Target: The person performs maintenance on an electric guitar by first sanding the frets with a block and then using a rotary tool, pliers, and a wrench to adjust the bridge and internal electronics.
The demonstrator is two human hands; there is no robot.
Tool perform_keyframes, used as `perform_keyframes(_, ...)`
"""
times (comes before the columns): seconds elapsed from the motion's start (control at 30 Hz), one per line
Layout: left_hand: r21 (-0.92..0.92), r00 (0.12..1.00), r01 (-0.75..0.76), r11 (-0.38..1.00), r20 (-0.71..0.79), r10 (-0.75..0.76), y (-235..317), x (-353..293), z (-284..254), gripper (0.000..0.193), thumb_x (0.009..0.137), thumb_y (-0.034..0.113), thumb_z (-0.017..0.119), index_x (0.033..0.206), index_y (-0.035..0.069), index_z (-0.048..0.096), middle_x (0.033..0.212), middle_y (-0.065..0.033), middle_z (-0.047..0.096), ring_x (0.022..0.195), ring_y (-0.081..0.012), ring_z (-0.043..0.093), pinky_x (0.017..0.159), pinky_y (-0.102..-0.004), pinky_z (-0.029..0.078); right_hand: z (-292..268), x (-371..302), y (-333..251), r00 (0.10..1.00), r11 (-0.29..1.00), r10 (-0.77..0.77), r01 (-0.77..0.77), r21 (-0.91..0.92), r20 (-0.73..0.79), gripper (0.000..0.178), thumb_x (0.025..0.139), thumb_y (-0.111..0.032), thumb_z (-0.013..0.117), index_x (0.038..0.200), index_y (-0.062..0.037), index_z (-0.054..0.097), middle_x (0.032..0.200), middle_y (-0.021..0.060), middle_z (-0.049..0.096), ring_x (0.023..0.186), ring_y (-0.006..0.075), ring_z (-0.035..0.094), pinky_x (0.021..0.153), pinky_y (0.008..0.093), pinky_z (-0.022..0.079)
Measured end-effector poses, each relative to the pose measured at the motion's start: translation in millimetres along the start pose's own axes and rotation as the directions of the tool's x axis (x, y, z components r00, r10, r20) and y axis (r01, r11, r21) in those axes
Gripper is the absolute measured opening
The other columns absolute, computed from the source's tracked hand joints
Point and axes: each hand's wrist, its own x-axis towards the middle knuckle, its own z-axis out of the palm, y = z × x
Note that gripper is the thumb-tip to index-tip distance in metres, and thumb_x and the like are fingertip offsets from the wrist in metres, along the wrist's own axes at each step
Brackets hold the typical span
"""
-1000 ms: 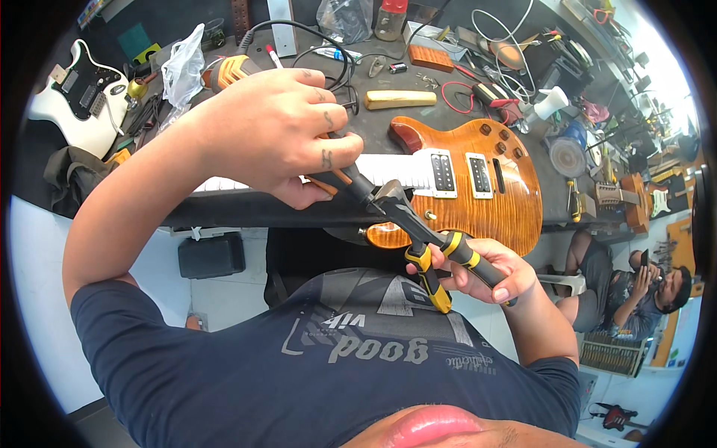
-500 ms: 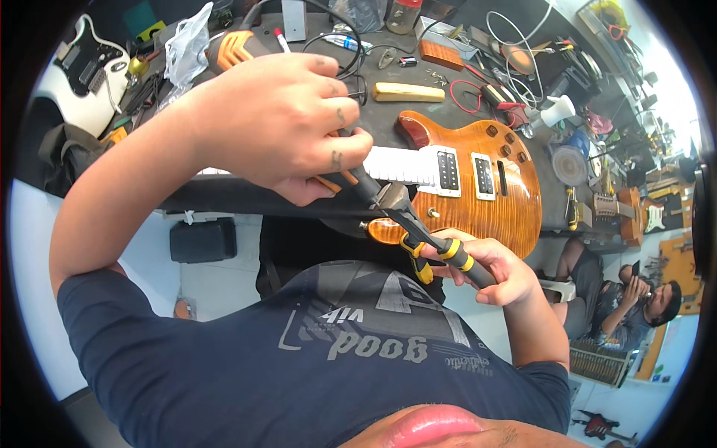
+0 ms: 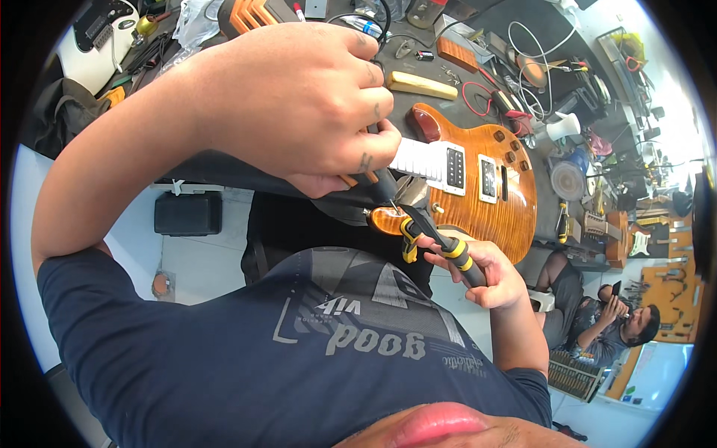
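My left hand point(image 3: 328, 97) is wrapped round a black and orange corded power tool point(image 3: 258, 13), which looks like a rotary tool. Its thin metal bit points down to the right, near the jaws of the pliers point(image 3: 457, 254). Those pliers, dark grey with yellow bands and a second yellow and black handle, are gripped by my right hand point(image 3: 489, 276). Whether the jaws pinch a small part cannot be made out. Behind the tools lies an amber flame-top electric guitar point(image 3: 478, 216), its fretboard point(image 3: 418, 159) covered in white and partly hidden by my left hand.
A wooden block point(image 3: 423, 85), a reddish wood piece point(image 3: 457, 55) and several cables lie on the dark bench point(image 3: 396, 52). At left is a white guitar body point(image 3: 86, 60). A black case point(image 3: 188, 213) stands below the bench. Another person point(image 3: 597, 321) sits at right, holding a phone.
The view has shifted, and my left hand has come closer with the rotary tool. The bit now shows beside the pliers' jaws. The right hand keeps its grip.
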Motion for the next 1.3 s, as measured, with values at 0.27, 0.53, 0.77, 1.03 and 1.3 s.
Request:
perform_keyframes(0.27,-0.018,0.997,0.030,0.999,0.068,-0.028,5,1,-5,0.052,0.060,0.039,0.089,0.098,0.010,0.067,0.087,-0.0016,0.059,0.082,-0.0213,0.066,0.087,-0.0398,0.054,3,0,-12,1.000,0.995,-0.004,0.004,-0.100,0.001,0.079,0.061,-0.006,0.063,0.139,0.0031,0.066,0.159,0.0288,0.049,0.115,0.0225,0.059,0.080,0.0303,0.049)
perform_keyframes(0.53,0.001,0.992,0.056,0.998,0.114,-0.055,10,1,-8,0.057,0.058,0.040,0.091,0.100,0.010,0.069,0.087,-0.0012,0.060,0.082,-0.0210,0.066,0.089,-0.0396,0.054,-1,-18,-8,0.984,0.963,0.167,-0.175,-0.207,-0.055,0.087,0.060,-0.019,0.070,0.143,0.0052,0.065,0.161,0.0289,0.050,0.122,0.0208,0.061,0.082,0.0258,0.047)
perform_keyframes(0.77,-0.024,0.990,0.068,0.997,0.122,-0.065,10,2,-8,0.060,0.057,0.043,0.092,0.103,0.010,0.069,0.088,-0.0016,0.061,0.082,-0.0210,0.066,0.089,-0.0408,0.054,10,-19,-18,0.983,0.973,0.174,-0.181,-0.144,-0.063,0.067,0.067,-0.013,0.070,0.131,0.0050,0.063,0.111,0.0084,0.065,0.094,0.0156,0.056,0.080,0.0285,0.046)
perform_keyframes(1.03,-0.072,0.992,0.078,0.994,0.108,-0.070,10,1,-9,0.059,0.059,0.043,0.092,0.103,0.011,0.069,0.087,-0.0019,0.060,0.081,-0.0209,0.065,0.090,-0.0425,0.054,9,-25,-3,0.982,0.982,0.187,-0.187,0.010,-0.003,0.097,0.070,-0.016,0.074,0.159,0.0086,0.044,0.168,0.0345,0.035,0.154,0.0293,0.041,0.123,0.0369,0.037)
perform_keyframes(1.3,-0.112,0.987,0.095,0.989,0.140,-0.079,12,-1,-11,0.057,0.060,0.043,0.091,0.101,0.011,0.067,0.085,-0.0020,0.059,0.080,-0.0215,0.066,0.088,-0.0442,0.055,8,-23,7,0.996,0.997,0.081,-0.082,0.015,0.030,0.085,0.070,-0.011,0.070,0.150,0.0093,0.053,0.133,0.0113,0.059,0.097,0.0166,0.052,0.086,0.0313,0.047)
